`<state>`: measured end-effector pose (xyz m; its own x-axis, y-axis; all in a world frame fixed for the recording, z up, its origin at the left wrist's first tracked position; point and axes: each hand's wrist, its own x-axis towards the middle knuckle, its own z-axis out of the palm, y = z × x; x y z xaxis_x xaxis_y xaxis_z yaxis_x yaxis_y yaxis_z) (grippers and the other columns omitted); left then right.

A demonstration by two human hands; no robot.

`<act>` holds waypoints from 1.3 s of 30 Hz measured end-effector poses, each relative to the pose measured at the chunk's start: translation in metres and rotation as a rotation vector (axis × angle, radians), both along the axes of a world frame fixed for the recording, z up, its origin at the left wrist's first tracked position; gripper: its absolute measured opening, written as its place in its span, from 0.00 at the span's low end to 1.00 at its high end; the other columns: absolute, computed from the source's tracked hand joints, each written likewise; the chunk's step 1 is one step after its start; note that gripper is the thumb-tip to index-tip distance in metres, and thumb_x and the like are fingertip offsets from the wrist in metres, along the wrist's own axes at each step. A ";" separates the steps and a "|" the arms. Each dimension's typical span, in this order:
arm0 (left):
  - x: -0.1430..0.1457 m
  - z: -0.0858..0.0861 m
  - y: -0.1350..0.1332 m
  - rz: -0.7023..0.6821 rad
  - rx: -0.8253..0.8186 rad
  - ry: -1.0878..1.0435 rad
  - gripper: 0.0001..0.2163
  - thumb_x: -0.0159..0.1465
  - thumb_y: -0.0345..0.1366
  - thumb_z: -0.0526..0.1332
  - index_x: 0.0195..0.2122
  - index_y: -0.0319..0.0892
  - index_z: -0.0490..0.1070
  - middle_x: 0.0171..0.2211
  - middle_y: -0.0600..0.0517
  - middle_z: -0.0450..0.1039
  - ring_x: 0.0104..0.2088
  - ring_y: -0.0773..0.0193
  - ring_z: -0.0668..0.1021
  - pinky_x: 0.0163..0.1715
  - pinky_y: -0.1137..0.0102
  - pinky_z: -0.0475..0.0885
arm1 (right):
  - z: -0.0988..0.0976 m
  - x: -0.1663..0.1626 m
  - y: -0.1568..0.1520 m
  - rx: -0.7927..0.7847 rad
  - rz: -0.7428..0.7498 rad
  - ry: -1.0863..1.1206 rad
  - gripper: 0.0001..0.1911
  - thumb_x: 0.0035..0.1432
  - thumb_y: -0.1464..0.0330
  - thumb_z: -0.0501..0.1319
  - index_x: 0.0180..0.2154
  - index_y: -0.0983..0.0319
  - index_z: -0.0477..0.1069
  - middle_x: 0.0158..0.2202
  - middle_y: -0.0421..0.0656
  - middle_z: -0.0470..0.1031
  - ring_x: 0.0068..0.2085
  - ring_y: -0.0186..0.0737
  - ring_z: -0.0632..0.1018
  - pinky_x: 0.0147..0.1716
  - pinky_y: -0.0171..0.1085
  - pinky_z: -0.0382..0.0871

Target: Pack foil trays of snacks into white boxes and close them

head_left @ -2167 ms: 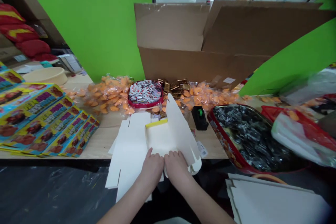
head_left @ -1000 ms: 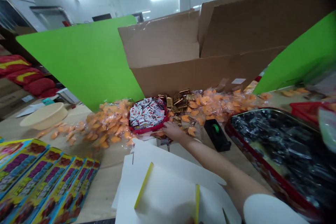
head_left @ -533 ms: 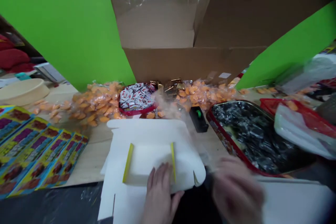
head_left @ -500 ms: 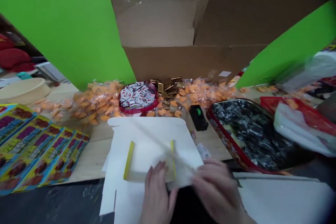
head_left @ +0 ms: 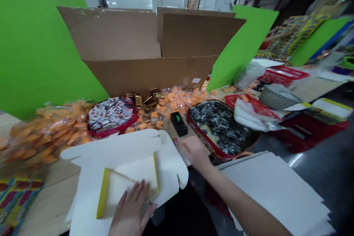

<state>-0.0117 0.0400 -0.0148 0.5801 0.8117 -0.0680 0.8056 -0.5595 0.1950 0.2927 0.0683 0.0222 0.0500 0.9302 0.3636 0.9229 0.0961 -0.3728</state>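
An unfolded white cardboard box [head_left: 91,177] with upturned yellow-edged flaps [head_left: 103,195] lies before me. My left hand [head_left: 132,206] rests on its inner panel, fingers stretched out and flat. A thin tan line runs diagonally across that panel to the fingertips; I cannot make out what it is. My right hand [head_left: 195,151] is off the box, over the table just below a black tape dispenser [head_left: 179,124] with a green core. Motion smears its fingers, so any hold is hidden. A small printed wrapper [head_left: 175,141] lies beside the dispenser.
A red-rimmed tray [head_left: 210,143] of black-wrapped pieces stands right of the dispenser. Behind the box are a red tray of white sachets [head_left: 110,114], gold packets [head_left: 149,99] and orange packets [head_left: 61,129]. White cardboard sheets [head_left: 276,191] lie lower right; a large carton [head_left: 149,73] stands behind.
My right hand has left the box edge and moved forward toward the tape dispenser. My left hand stays on the panel. The view has turned right.
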 end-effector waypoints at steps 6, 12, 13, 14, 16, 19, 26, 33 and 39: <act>0.002 -0.007 -0.001 0.035 -0.017 0.035 0.29 0.61 0.53 0.56 0.61 0.45 0.64 0.63 0.44 0.60 0.62 0.45 0.65 0.57 0.46 0.63 | -0.009 0.153 0.040 -0.086 -0.571 -0.012 0.18 0.57 0.74 0.52 0.48 0.73 0.70 0.51 0.66 0.70 0.57 0.63 0.63 0.51 0.56 0.58; -0.001 0.013 0.006 -0.012 0.110 -0.450 0.20 0.61 0.42 0.60 0.55 0.52 0.70 0.59 0.46 0.67 0.59 0.47 0.69 0.53 0.52 0.70 | -0.014 0.140 0.036 -0.063 -0.554 0.111 0.17 0.60 0.72 0.50 0.47 0.67 0.72 0.44 0.56 0.76 0.52 0.51 0.70 0.53 0.49 0.60; 0.007 0.018 0.005 -0.008 0.033 -0.554 0.18 0.61 0.41 0.61 0.53 0.53 0.72 0.57 0.47 0.70 0.57 0.49 0.71 0.53 0.55 0.71 | -0.010 0.121 0.028 -0.032 -0.505 0.186 0.18 0.62 0.70 0.49 0.50 0.66 0.69 0.45 0.54 0.76 0.50 0.48 0.73 0.51 0.46 0.64; 0.020 0.024 0.002 0.015 -0.077 -0.666 0.17 0.61 0.41 0.61 0.52 0.53 0.72 0.56 0.47 0.71 0.56 0.51 0.73 0.52 0.58 0.72 | -0.003 0.098 0.017 -0.002 -0.418 0.291 0.19 0.64 0.68 0.49 0.54 0.65 0.66 0.46 0.52 0.75 0.47 0.45 0.75 0.49 0.43 0.67; 0.052 0.035 -0.006 0.103 -0.353 -0.918 0.20 0.62 0.43 0.61 0.56 0.51 0.68 0.58 0.45 0.68 0.55 0.51 0.74 0.51 0.61 0.74 | 0.014 0.049 -0.008 0.059 -0.080 0.621 0.20 0.65 0.64 0.50 0.57 0.61 0.62 0.46 0.48 0.76 0.45 0.41 0.77 0.45 0.40 0.71; 0.092 0.052 -0.012 0.331 -0.658 -1.210 0.29 0.61 0.50 0.60 0.62 0.46 0.59 0.58 0.40 0.67 0.51 0.51 0.77 0.46 0.62 0.76 | 0.038 -0.012 -0.039 -0.043 0.425 0.703 0.20 0.65 0.65 0.53 0.57 0.57 0.64 0.53 0.46 0.73 0.58 0.42 0.70 0.55 0.43 0.65; 0.031 0.050 0.027 0.735 -0.426 -0.913 0.34 0.52 0.60 0.62 0.53 0.43 0.61 0.33 0.50 0.79 0.39 0.52 0.80 0.45 0.59 0.74 | 0.016 -0.009 -0.035 -0.118 0.201 0.682 0.14 0.65 0.66 0.51 0.47 0.61 0.72 0.47 0.47 0.76 0.51 0.42 0.74 0.53 0.44 0.66; 0.008 0.014 0.021 0.454 -0.106 -0.322 0.24 0.62 0.49 0.52 0.53 0.38 0.68 0.52 0.38 0.71 0.45 0.50 0.79 0.45 0.56 0.75 | -0.014 -0.024 -0.045 -0.278 0.253 0.643 0.13 0.63 0.68 0.51 0.41 0.59 0.74 0.40 0.45 0.77 0.43 0.43 0.77 0.44 0.41 0.70; -0.024 0.008 0.017 0.122 0.084 -0.086 0.22 0.63 0.50 0.57 0.57 0.54 0.68 0.59 0.50 0.67 0.58 0.50 0.71 0.52 0.58 0.72 | -0.035 -0.027 -0.035 -0.256 0.233 0.563 0.13 0.63 0.68 0.51 0.41 0.58 0.74 0.40 0.45 0.77 0.43 0.43 0.77 0.43 0.42 0.71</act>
